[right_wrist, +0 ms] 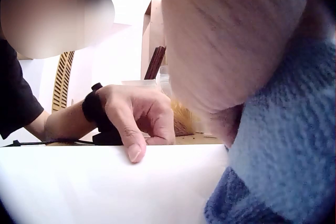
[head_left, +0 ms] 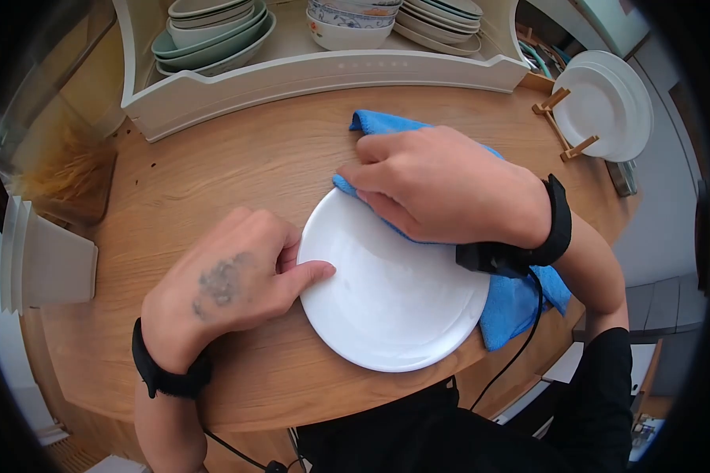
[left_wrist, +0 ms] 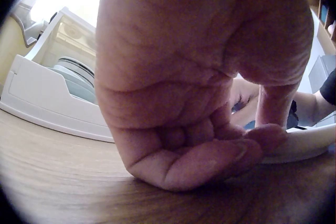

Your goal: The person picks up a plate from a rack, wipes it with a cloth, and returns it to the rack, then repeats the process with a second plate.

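Observation:
A white plate (head_left: 390,296) lies near the front edge of the wooden table, partly over a blue cloth (head_left: 517,303). My left hand (head_left: 229,276) pinches the plate's left rim, thumb on top and curled fingers below at the table, as the left wrist view shows. At the far rim, my right hand (head_left: 442,185) grips a bunched part of the cloth, which spreads out behind it. In the right wrist view the blue cloth (right_wrist: 289,140) hangs beneath the palm against the plate (right_wrist: 115,187). The right fingertips are partly hidden by the cloth.
A cream rack (head_left: 323,91) at the back holds stacked green dishes (head_left: 213,51), patterned bowls (head_left: 351,27) and plates (head_left: 442,31). White plates (head_left: 603,106) stand in a wooden holder (head_left: 564,130) at right. White containers (head_left: 51,256) and a clear box of pasta (head_left: 67,165) stand at left.

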`<state>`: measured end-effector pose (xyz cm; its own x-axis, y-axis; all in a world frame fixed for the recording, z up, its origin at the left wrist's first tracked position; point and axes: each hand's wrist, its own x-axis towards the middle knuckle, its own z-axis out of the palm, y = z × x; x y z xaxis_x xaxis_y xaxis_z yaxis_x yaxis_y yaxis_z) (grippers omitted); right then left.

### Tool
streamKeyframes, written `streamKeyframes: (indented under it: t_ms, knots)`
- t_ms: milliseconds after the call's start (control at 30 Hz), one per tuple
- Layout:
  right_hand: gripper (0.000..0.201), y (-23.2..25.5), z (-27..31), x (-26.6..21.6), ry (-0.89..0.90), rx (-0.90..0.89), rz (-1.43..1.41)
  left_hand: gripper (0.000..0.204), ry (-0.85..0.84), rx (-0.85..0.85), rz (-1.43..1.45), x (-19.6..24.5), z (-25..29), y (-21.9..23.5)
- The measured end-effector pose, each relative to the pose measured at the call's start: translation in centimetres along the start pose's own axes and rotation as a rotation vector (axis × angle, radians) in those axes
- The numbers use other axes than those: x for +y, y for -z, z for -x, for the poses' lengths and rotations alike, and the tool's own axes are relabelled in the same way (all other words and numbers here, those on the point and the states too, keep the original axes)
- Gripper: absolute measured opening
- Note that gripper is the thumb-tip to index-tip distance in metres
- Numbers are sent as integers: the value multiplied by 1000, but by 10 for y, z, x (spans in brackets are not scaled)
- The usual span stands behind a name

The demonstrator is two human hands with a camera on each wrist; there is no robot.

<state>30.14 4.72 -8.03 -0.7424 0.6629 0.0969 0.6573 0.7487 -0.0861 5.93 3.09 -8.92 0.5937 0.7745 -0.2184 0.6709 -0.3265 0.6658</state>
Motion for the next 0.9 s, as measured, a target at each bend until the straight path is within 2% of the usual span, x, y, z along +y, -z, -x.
streamKeyframes:
  t_ms: [133,200,300,367,467,633,800,900]
  knots:
    - [26,4,-5,-16,51,-109,25,48,-24,23,-26,-3,1,-3]
    - [26,4,-9,-21,105,-84,19,47,-43,48,-38,-5,2,-3]
    - [12,5,-17,-36,155,-51,-140,45,-65,46,-30,-6,1,-3]
    - [10,5,-21,-42,145,-70,-120,43,-133,85,-29,-9,0,-6]
    - [8,3,-21,-43,133,-87,-69,41,-117,101,-57,-8,1,-6]
    - [9,3,-20,-37,35,-63,124,44,-118,112,-49,-11,2,-7]
    - [9,9,-14,-20,-94,-98,187,47,-93,103,-48,-11,1,-7]
    - [12,9,-6,-13,-164,-49,199,47,-78,85,-66,-10,1,-7]
